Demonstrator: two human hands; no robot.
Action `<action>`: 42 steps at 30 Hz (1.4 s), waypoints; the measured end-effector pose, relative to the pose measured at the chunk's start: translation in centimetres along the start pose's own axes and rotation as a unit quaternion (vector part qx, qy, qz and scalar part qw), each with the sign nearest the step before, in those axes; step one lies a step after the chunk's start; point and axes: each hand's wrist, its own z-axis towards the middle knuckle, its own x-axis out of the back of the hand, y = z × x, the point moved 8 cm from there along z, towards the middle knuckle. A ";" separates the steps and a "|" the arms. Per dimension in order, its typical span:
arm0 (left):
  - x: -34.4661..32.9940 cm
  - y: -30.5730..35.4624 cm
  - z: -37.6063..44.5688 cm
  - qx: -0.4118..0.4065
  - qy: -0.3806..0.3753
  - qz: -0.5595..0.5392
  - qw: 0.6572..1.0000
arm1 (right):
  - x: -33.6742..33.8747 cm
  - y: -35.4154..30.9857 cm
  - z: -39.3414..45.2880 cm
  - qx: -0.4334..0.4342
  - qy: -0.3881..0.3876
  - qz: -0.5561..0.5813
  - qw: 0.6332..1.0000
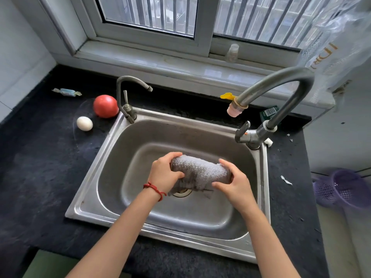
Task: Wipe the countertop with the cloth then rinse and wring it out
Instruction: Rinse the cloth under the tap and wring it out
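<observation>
A grey cloth (198, 172) is bunched into a thick roll over the middle of the steel sink (112, 163), with loose ends hanging down above the drain. My left hand (165, 173) grips its left end, a red string on the wrist. My right hand (233, 184) grips its right end. The large faucet (281, 91) arches over the sink's back right, its pink nozzle pointing down; no water shows. The black countertop (44, 167) surrounds the sink.
A tomato (105, 106), an egg (84, 123) and a wrapped candy (67, 92) lie on the counter left of the sink. A small faucet (128, 97) stands at the sink's back left corner. A purple basket (345, 189) sits off the counter's right edge.
</observation>
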 end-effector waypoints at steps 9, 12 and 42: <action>-0.3 -1.0 0.4 -0.034 -0.045 -0.092 0.994 | 1.9 -0.8 0.1 -0.002 0.053 0.008 0.999; -1.9 -1.5 -0.3 0.042 -0.160 -0.318 0.933 | 1.6 -1.1 0.2 -0.019 0.003 0.152 0.988; -5.7 -1.1 -2.6 0.178 -0.242 -0.492 0.817 | -2.5 -3.5 -1.0 0.083 -0.079 0.305 0.945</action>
